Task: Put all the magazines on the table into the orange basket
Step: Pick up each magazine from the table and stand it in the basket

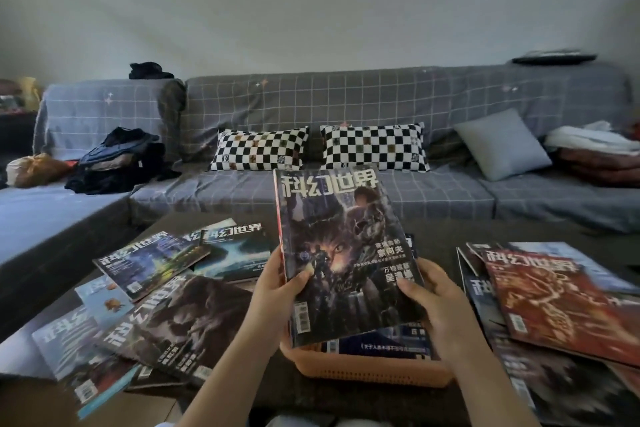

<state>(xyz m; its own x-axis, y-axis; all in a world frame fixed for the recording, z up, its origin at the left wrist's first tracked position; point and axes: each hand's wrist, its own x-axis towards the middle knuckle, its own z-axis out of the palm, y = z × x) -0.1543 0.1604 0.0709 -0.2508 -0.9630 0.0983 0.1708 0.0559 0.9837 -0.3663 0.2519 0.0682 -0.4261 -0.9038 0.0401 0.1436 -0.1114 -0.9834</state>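
Magazine (346, 253) clasped at lower corners by your left hand (280, 291) and right hand (436, 302), tilted above orange basket (374, 373) at table's near edge; loose magazines crowd both sides

The room is dim, lit by soft, cool daylight with no hard shadows. The wall (311, 10) beyond the grip is the brightest area, an even grey. The surface (440, 239) around the grip is dark. Faint glare sits on the glossy cover of the held magazine (343, 253). Magazines to the far right of the grip (554, 305) look smeared and soft. Wide-angle distortion bends the sofa (346, 107) at the frame edges.
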